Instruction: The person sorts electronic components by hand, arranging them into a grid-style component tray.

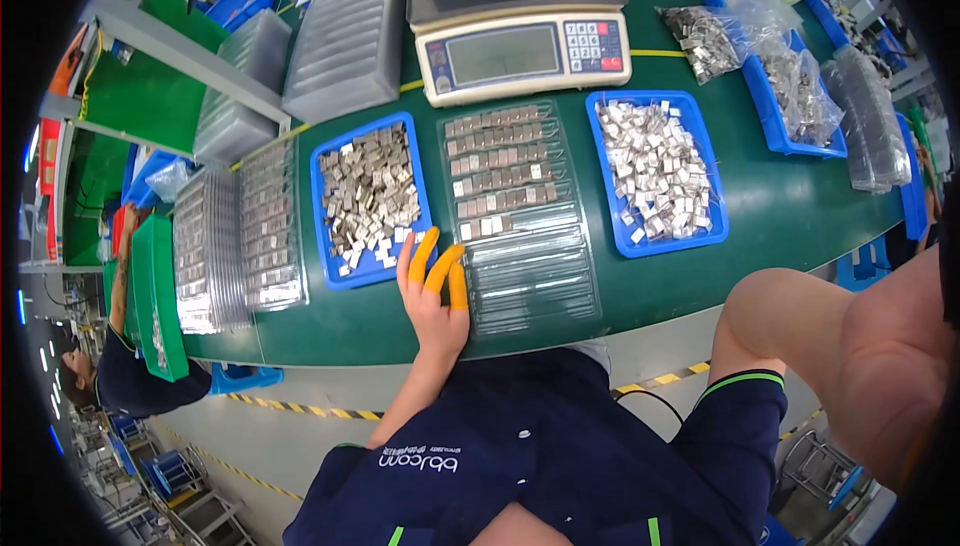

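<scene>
My left hand [436, 296], with yellow finger cots on several fingers, has its fingers spread and plainly holds nothing. It lies at the near right corner of a blue tray [321, 216] of small metal parts, beside the left edge of a clear plastic blister tray [535, 291]. The blister tray's far rows hold small silvery parts [500, 158]; its near rows are bare. To its right sits another blue tray [713, 216] heaped with whitish metal parts. My right arm [780, 316] is raised and bent close to the camera at the right edge; its fingers are hidden.
A weighing scale [520, 46] stands behind the blister tray. Stacked clear trays [345, 41] and filled blister trays [270, 226] are at the left, beside a green bin [155, 296]. Bagged parts [700, 41] lie far right. Another person [140, 376] works at left.
</scene>
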A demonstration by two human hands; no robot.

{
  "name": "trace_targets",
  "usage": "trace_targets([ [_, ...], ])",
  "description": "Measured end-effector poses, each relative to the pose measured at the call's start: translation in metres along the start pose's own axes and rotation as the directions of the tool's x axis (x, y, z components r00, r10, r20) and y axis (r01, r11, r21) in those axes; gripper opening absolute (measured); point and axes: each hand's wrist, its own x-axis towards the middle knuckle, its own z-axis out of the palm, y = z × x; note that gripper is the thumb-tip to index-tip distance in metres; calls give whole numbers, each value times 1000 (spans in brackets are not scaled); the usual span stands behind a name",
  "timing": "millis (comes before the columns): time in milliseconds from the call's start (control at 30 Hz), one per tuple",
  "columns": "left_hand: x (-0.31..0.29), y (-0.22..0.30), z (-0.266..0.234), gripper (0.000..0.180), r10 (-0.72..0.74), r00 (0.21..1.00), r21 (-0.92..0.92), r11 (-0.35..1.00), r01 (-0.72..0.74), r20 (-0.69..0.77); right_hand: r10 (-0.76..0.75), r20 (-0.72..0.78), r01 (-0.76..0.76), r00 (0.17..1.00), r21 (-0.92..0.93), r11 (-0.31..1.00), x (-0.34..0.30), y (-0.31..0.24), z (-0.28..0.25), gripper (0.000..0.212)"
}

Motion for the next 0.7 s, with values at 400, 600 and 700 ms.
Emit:
trace_targets([
  [400, -2, -4, -2, 19, -29, 997, -24, 999, 27, -71, 809, 202, 137, 552, -979, 151, -116, 36, -54, 39],
  [600, -3, -7, -12, 19, -1, 996, 116, 993, 11, -86, 990, 6, 225, 144, -974, -26, -167, 8, -97, 28],
  [700, 7, -27, -16, 20, -139, 962, 246, 949, 197, -233, 979, -124, 297, 162, -940, -169, -166, -3, -102, 32],
])
